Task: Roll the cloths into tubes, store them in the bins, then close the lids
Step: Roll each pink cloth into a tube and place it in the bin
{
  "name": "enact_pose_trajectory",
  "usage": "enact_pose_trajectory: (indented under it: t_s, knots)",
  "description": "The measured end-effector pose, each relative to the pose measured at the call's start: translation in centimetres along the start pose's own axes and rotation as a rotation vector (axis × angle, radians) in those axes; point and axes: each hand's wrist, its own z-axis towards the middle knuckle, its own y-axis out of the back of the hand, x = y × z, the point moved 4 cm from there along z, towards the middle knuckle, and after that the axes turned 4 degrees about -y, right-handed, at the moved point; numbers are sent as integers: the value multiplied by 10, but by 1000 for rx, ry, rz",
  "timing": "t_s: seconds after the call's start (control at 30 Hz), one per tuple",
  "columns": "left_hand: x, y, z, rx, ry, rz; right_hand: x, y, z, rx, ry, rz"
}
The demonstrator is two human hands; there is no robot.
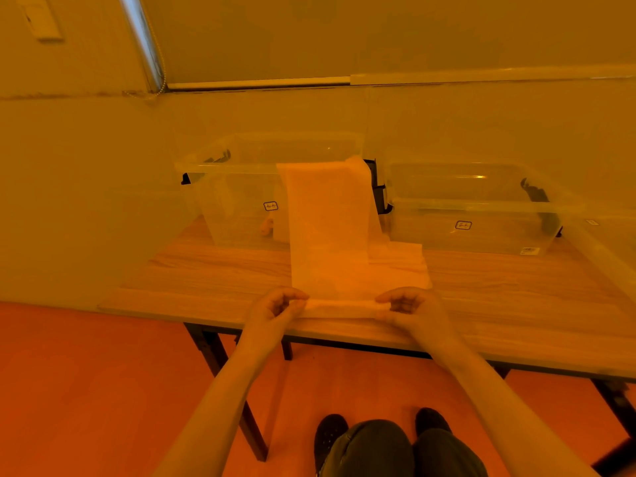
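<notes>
Both hands are working the near end of the cloth (327, 235) at the front edge of the wooden table (192, 287). The left hand (275, 309) is curling its fingers over the left end of the small roll (340, 308) that is forming there, thumb and fingertips pinching the fabric. The right hand (409, 306) is mirroring it, fingers bent round the right end of that roll and gripping it. The roll is lying across the table between the two hands, only a few turns thick.

The rest of the cloth is stretching away from the person in a long flat strip, running up and draping over the front rim of the left bin (234, 187). That clear bin is sitting open at the back of the table, with something pale inside it that is too faint to make out. A second clear bin (481, 215) is sitting open just to the right of it. Another folded cloth (402, 263) is lying flat on the table, partly under the strip's right side. The person's shoes (330, 435) are showing on the floor below.
</notes>
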Motion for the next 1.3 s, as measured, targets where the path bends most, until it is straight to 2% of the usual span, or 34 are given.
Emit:
enact_pose_trajectory:
  t_s: [0.13, 0.73, 1.17, 1.3]
  knots:
    - [5, 3, -2, 8, 60, -22, 1, 1, 1, -30, 8, 4]
    - [1, 4, -2, 17, -24, -10, 4, -1, 1, -19, 51, 141]
    - [2, 7, -1, -9, 5, -11, 2, -2, 3, -53, 30, 29]
    - [4, 6, -1, 0, -12, -13, 4, -2, 2, -42, 39, 95]
